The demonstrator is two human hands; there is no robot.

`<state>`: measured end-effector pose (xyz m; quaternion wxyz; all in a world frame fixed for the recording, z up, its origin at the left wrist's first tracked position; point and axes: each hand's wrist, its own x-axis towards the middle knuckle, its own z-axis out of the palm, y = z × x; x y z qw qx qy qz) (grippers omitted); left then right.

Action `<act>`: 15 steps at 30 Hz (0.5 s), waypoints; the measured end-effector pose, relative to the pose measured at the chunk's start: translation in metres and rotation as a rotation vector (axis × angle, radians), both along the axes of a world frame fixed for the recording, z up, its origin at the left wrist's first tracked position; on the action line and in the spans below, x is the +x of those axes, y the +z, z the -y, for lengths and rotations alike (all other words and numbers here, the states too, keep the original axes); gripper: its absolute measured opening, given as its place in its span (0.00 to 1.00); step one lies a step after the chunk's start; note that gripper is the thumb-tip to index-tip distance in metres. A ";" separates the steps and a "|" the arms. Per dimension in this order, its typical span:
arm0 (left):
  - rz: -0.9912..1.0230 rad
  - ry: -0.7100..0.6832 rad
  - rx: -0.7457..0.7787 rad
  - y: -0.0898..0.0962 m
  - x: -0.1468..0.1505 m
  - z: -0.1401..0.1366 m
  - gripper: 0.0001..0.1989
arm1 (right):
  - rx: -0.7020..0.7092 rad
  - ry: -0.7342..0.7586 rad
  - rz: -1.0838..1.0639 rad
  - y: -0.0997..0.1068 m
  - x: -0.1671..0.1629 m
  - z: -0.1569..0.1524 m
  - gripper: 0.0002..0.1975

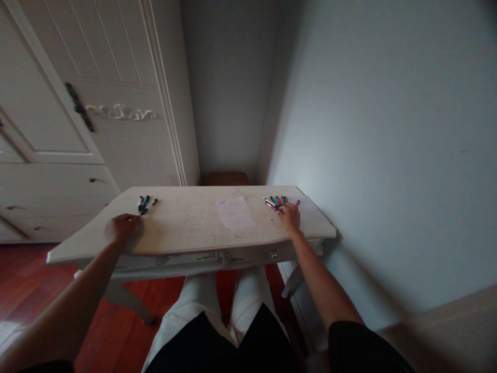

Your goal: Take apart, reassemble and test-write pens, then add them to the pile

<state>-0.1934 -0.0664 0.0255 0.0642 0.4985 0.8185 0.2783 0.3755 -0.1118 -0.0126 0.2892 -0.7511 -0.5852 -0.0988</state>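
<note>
On the left of the white desk point(186, 217), my left hand point(125, 229) is smeared by motion, its fingers curled close to the near ends of a few pens. Among these are a blue pen point(146, 201), a white-and-black pen point(140, 203) and a dark pen point(152, 205) lying aslant. Whether the fingers grip one of them is unclear. My right hand point(290, 217) is closed over the near ends of several fanned-out pens at the desk's right. Silver pens point(269, 203) stick out to its left, with green and pink pens point(278, 200) beyond the fingers.
A sheet of paper point(236, 213) lies between the hands, and another pale sheet point(310, 210) is at the right edge. A wardrobe point(128, 140) rises behind on the left. The wall point(368, 155) runs close along the right. Drawers point(233, 256) front the desk above my legs.
</note>
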 end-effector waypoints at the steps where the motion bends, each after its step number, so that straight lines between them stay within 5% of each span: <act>1: 0.005 0.005 0.002 -0.002 -0.002 -0.002 0.20 | -0.011 -0.003 0.002 0.000 0.000 0.000 0.09; 15: 0.017 -0.014 0.035 -0.013 -0.010 -0.010 0.22 | 0.036 -0.015 -0.033 -0.003 0.002 -0.004 0.10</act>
